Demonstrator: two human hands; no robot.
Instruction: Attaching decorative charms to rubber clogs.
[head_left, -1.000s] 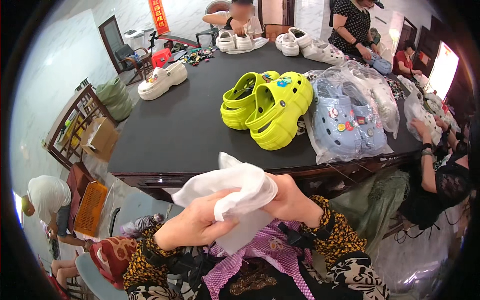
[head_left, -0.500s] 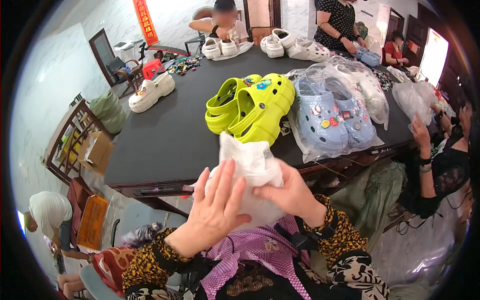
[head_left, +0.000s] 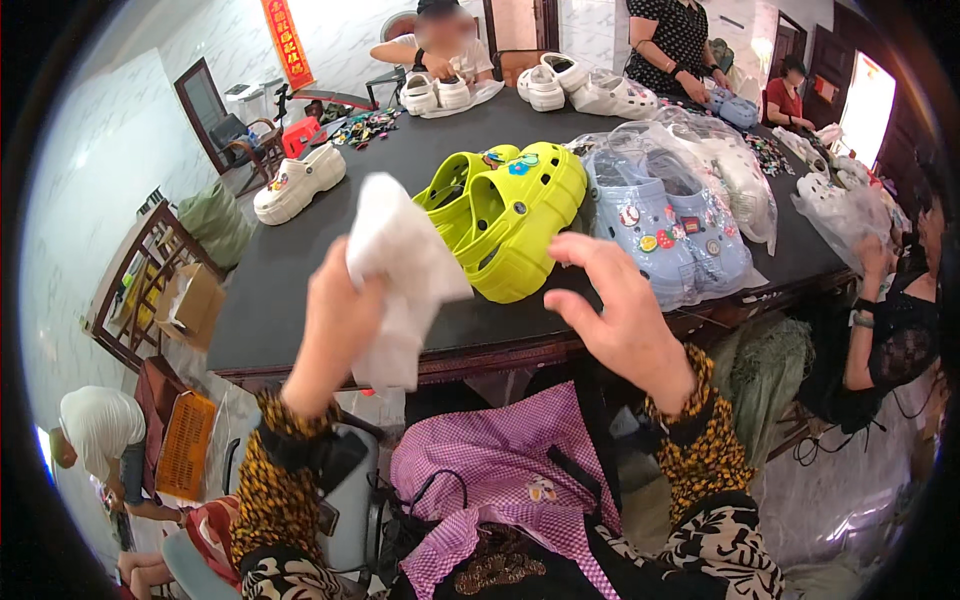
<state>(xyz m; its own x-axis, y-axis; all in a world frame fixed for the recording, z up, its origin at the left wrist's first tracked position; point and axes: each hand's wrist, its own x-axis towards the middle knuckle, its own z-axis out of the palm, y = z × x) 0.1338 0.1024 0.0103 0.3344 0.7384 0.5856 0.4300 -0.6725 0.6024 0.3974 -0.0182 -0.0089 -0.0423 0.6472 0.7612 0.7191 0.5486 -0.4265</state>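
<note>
Dark table (head_left: 280, 300), marbled walls (head_left: 110, 130) behind. Over the near edge, your left hand (head_left: 340, 325) has a white cloth-like sheet (head_left: 400, 265) gripped. Your right hand (head_left: 622, 320) is spread wide by the lime clogs (head_left: 535, 225), can't tell if touching. Bagged blue clogs (head_left: 665, 245) sit right of those.

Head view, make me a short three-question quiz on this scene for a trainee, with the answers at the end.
1. Multiple choice: what does the left hand hold?
A) an orange crate
B) a white sheet
C) a red stool

2. True or false: the blue clogs stand unwrapped on the table.

3. Open question: which pair stands just left of the blue clogs in this view?

Key:
1. B.
2. False; they are in a clear bag.
3. The green clogs.
</note>
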